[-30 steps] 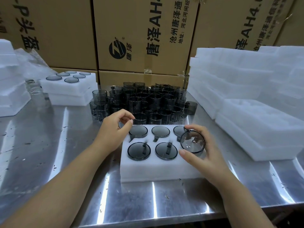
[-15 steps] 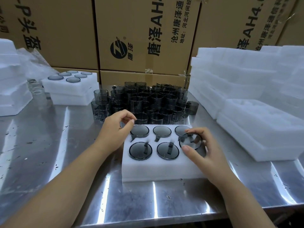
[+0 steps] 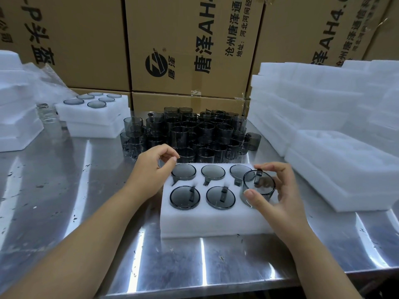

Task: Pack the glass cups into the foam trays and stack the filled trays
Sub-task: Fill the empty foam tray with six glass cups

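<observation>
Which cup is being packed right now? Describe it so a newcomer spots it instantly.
Start at the white foam tray nearest the person on the steel table. At its near-right corner, the right hand grips a smoky glass cup. Unlike the five cups seated flush beside it, this one stands well above the foam.

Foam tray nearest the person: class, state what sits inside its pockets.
Five grey glass cups sit seated, three in the far row, two in the near. The right hand holds a sixth cup over the tray's near right corner; cup and hand cover what lies beneath.
</observation>
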